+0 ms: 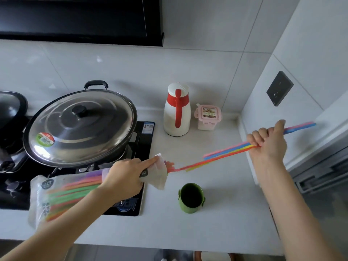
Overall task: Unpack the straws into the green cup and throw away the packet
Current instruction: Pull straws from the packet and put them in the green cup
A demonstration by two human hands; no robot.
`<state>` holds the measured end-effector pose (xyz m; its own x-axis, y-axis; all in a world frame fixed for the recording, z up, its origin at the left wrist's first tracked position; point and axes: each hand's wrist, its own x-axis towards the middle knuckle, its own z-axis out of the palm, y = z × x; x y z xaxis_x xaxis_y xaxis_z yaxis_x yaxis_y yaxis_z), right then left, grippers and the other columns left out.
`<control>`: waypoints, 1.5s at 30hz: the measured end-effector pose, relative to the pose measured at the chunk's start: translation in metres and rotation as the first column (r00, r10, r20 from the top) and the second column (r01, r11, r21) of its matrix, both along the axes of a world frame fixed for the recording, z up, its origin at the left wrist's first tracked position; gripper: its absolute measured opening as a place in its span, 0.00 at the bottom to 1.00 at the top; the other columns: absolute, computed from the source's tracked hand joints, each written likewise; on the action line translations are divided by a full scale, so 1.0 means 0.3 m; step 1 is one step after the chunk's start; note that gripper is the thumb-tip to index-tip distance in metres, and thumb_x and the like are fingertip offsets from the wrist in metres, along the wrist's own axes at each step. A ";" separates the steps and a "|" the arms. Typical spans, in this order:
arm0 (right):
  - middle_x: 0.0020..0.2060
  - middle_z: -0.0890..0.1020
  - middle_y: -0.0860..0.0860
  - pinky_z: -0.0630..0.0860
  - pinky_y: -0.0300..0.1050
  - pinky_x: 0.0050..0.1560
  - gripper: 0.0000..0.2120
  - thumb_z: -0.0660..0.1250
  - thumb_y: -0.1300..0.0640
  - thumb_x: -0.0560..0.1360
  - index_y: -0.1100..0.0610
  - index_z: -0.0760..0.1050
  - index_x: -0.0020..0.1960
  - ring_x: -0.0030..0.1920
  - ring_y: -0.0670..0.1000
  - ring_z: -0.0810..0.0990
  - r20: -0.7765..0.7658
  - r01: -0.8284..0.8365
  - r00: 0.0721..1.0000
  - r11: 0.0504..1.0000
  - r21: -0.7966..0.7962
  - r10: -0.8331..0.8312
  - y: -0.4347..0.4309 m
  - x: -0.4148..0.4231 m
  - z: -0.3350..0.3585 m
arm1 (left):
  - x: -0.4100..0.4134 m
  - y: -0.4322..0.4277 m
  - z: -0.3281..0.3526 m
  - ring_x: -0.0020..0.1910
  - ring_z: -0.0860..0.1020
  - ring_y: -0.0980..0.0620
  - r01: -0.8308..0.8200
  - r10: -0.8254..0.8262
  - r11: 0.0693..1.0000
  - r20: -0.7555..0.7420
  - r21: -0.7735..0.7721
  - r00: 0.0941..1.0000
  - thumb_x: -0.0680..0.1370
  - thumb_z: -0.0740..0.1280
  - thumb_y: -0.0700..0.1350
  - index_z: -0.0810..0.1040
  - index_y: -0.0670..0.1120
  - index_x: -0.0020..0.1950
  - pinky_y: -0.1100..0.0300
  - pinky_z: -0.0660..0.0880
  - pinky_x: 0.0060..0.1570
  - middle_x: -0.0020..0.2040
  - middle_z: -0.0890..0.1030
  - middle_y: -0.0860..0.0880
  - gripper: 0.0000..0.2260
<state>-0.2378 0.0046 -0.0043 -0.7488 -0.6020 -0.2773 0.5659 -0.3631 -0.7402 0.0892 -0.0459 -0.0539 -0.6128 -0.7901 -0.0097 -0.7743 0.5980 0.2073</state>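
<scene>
My left hand point(126, 176) grips a clear plastic straw packet point(56, 196) near its open mouth, held over the stove's edge; many coloured straws remain inside. My right hand point(267, 144) is closed around a bunch of coloured straws point(222, 156), drawn out to the right, their tail ends just at the packet's opening. The green cup point(191, 198) stands upright and empty on the white counter, below and between my two hands.
A large wok with a steel lid point(79, 127) sits on the black stove point(130, 204) at left. A white and red thermos jug point(177, 112) and a pink lidded container point(208, 116) stand at the back. A wall with a socket point(279, 88) rises at right.
</scene>
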 end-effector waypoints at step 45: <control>0.21 0.69 0.43 0.61 0.37 0.26 0.13 0.63 0.55 0.78 0.56 0.71 0.35 0.22 0.42 0.63 -0.629 -0.182 0.708 0.943 0.280 0.323 0.077 0.305 -0.028 | -0.097 -0.002 0.200 0.30 0.75 0.49 0.143 -0.177 0.967 -0.147 -0.211 0.973 0.61 0.71 0.40 0.64 0.56 0.69 0.61 0.68 0.27 0.34 0.78 0.51 0.38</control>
